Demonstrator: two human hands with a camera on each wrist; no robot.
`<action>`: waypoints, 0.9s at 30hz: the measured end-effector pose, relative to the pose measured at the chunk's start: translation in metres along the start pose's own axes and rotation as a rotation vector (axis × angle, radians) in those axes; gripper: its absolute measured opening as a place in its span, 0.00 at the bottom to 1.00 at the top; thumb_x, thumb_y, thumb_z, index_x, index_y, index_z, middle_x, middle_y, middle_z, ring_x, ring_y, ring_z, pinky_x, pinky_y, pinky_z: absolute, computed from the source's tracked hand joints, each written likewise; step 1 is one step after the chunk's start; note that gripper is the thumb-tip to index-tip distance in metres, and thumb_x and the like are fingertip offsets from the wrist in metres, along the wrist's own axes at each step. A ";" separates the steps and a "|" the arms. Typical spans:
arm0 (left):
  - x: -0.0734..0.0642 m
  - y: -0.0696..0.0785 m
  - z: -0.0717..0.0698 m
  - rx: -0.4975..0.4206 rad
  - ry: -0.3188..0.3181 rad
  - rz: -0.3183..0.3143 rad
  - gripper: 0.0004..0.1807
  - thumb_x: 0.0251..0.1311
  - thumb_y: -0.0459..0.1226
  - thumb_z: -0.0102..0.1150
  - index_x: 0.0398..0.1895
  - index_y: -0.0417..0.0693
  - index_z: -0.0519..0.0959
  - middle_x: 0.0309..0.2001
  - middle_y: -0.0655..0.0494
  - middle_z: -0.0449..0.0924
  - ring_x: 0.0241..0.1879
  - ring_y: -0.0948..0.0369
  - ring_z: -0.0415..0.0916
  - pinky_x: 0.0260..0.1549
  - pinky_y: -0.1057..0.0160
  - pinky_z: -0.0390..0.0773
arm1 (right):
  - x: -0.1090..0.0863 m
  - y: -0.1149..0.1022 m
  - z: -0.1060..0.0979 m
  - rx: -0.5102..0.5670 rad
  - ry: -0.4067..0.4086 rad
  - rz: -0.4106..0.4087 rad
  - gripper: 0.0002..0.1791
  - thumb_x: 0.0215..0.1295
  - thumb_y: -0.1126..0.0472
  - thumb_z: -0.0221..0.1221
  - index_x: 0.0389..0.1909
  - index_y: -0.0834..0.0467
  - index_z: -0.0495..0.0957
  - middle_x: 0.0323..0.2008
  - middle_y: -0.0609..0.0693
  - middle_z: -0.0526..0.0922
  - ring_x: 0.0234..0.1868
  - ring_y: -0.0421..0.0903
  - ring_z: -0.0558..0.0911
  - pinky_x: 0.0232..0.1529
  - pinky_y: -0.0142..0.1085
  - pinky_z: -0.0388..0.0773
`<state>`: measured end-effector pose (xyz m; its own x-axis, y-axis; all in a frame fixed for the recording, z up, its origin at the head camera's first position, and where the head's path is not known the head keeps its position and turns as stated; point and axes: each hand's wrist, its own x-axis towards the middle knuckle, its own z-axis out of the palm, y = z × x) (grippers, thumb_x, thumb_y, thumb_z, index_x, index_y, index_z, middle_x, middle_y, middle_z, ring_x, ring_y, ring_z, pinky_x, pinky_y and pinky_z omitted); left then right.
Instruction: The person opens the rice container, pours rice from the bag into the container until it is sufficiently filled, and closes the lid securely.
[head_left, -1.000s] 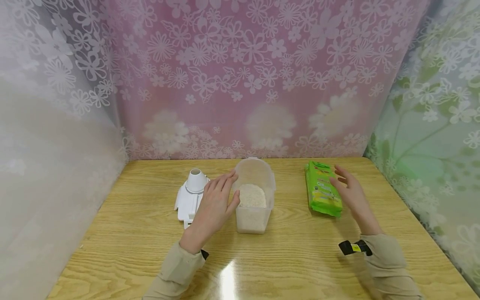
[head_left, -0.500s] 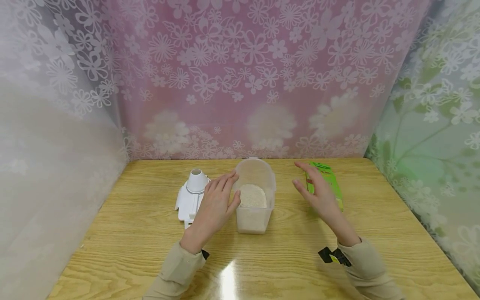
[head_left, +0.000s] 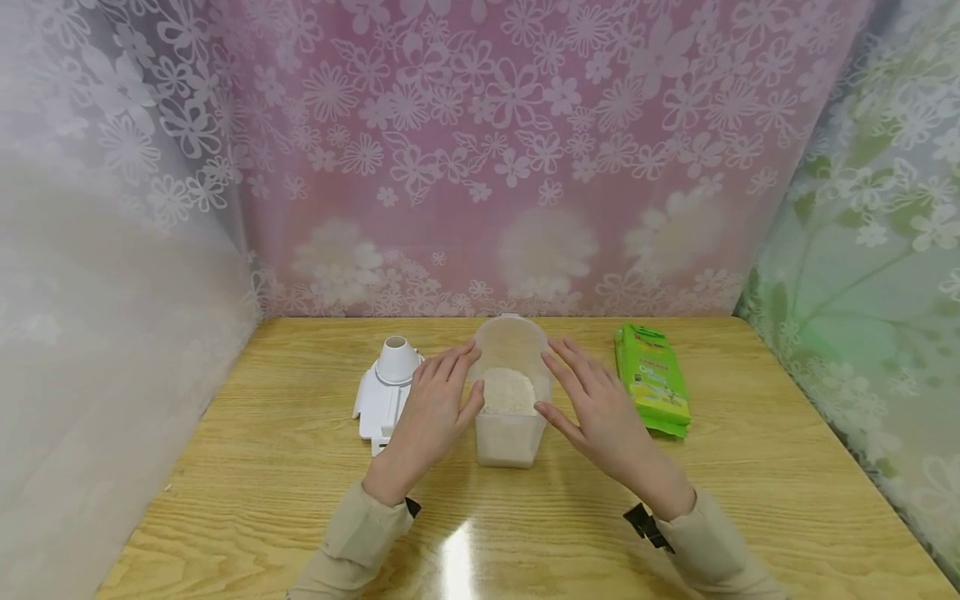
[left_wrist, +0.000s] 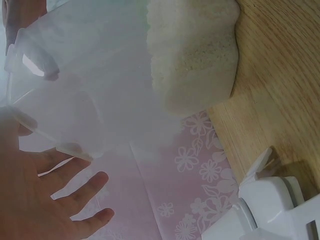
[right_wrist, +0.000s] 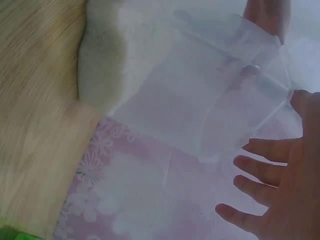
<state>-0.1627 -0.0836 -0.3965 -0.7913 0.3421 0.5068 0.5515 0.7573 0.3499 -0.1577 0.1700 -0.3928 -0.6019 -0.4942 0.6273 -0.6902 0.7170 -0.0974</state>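
A translucent plastic container (head_left: 506, 446), upright and without a cover, stands mid-table with a pale grainy fill like rice (head_left: 507, 392) in its lower part. My left hand (head_left: 431, 408) is at the container's left side, with thumb and index finger touching near its rim. On the opposite side, my right hand (head_left: 603, 412) has its thumb and index finger against the rim. The other fingers of both hands stretch out apart from the wall, as the wrist views show. The grainy fill (left_wrist: 195, 55) reaches about partway up the wall.
Left of the container lies a white plastic piece with a cone-shaped spout (head_left: 396, 362), partly hidden by the left hand. A green packet (head_left: 652, 379) lies at the right. A pink flowered curtain (head_left: 487, 167) hangs behind the wooden table (head_left: 247, 467).
My right hand has moved left from over the green packet to the container's right side, uncovering the packet. The left hand and the container have stayed in place.
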 end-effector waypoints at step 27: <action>0.003 -0.008 -0.016 -0.047 0.012 0.013 0.24 0.76 0.46 0.52 0.67 0.43 0.75 0.69 0.48 0.72 0.66 0.46 0.70 0.66 0.42 0.66 | -0.005 -0.002 0.005 -0.114 0.001 -0.017 0.40 0.82 0.38 0.29 0.68 0.67 0.71 0.67 0.62 0.73 0.70 0.64 0.68 0.64 0.60 0.68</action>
<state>-0.1650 -0.0973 -0.3849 -0.7809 0.3452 0.5206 0.5739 0.7255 0.3798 -0.1554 0.1683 -0.4000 -0.5899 -0.5066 0.6288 -0.6504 0.7596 0.0018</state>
